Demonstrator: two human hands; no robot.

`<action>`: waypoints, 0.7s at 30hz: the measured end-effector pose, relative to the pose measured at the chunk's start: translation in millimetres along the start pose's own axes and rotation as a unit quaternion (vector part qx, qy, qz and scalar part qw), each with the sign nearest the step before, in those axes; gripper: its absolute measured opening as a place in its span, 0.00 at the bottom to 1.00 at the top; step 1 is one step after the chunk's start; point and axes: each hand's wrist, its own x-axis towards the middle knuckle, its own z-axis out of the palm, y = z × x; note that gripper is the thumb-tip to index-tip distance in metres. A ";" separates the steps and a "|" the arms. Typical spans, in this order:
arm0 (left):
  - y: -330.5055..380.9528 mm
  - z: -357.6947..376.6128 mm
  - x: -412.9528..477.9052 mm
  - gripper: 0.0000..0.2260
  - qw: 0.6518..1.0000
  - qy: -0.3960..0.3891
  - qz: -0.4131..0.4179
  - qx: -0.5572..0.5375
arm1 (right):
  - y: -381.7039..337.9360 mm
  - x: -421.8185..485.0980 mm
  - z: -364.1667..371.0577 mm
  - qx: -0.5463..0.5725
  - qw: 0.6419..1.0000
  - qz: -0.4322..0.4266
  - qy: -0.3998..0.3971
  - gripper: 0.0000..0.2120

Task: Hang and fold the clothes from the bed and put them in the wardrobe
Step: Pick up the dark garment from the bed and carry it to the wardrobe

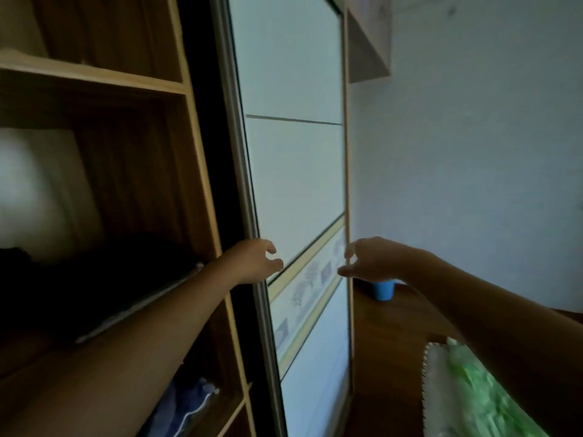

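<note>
The wooden wardrobe stands open on the left, its shelves dim. Its white sliding door fills the middle of the view. My left hand is at the door's metal left edge, fingers loosely curled, holding nothing. My right hand is raised near the door's right edge with thumb and fingers loosely curved, also holding nothing. Dark clothes lie on a middle shelf. A blue and white garment sits in a lower compartment.
A blue cup stands on a brown wooden surface right of the wardrobe. Green and white fabric lies at the lower right. A white wall is on the right, with a high cabinet above.
</note>
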 end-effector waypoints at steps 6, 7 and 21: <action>76.0 50.6 44.5 0.24 0.994 -0.056 0.088 0.014 | 91.5 -35.0 2.4 -0.006 0.992 0.123 -0.010 0.27; 86.8 57.8 52.5 0.24 0.993 -0.061 0.102 0.010 | 103.4 -37.1 3.3 -0.006 0.990 0.139 -0.009 0.27; 185.4 182.6 262.6 0.13 0.969 -0.113 0.208 0.071 | 278.1 78.0 41.0 0.015 0.969 0.243 -0.034 0.29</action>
